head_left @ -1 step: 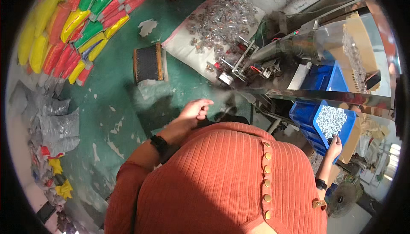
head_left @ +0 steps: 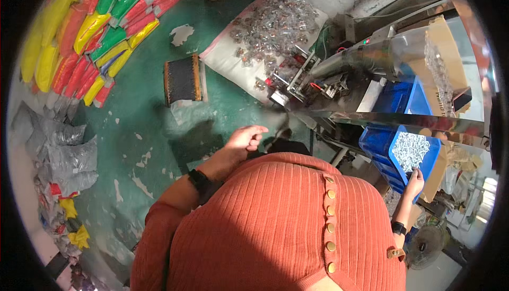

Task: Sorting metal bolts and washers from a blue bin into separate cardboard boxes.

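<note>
- right hand (head_left: 414,177) pinches at small clear parts in the blue bin (head_left: 377,143), so looks like a feeding step
- left hand (head_left: 245,137) loosely curled, empty, hanging over the green floor (head_left: 143,132)
- next move probably needs a clean pinch, then over to the machine (head_left: 339,79)

The crate (head_left: 383,141) is made of smooth blue plastic, filled with shiny metal bits (head_left: 411,149). The floor (head_left: 143,126) is painted green and looks rough and chipped.

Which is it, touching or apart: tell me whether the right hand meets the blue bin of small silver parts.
Touching. The head view shows the right hand with fingertips on the blue bin's near rim, beside the silver parts.
</note>
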A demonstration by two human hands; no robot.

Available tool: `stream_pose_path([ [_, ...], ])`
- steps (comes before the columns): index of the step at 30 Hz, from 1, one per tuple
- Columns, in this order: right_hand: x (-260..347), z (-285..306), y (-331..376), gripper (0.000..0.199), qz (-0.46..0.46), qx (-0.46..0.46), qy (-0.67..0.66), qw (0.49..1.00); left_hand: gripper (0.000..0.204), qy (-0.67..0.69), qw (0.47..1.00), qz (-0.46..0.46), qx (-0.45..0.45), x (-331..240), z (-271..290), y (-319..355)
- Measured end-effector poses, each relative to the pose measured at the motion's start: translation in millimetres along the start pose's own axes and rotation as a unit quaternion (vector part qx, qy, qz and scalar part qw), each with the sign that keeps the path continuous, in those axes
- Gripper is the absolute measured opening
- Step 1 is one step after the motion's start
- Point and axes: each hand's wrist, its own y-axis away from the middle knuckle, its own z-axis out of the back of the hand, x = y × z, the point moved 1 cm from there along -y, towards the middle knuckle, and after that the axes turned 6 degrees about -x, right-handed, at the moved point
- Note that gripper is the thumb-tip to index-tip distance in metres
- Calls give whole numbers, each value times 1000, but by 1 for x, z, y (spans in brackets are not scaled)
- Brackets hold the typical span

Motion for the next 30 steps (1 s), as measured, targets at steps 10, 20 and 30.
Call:
stream_pose_path([
  [10, -17, 0, -11, 25, -54, 19, 6, 998, 17, -46, 997, -50, 33, -28, 19, 7],
  [20, -7, -2, -3, 26, -44, 1, -2, 999, 17, -21, 995, -101, -8, -57, 39, 23],
  [30, 26, 4, 4, 30, -30, 6, 103, 994, 19, -96, 979, -179, 9, -76, 2, 48],
])
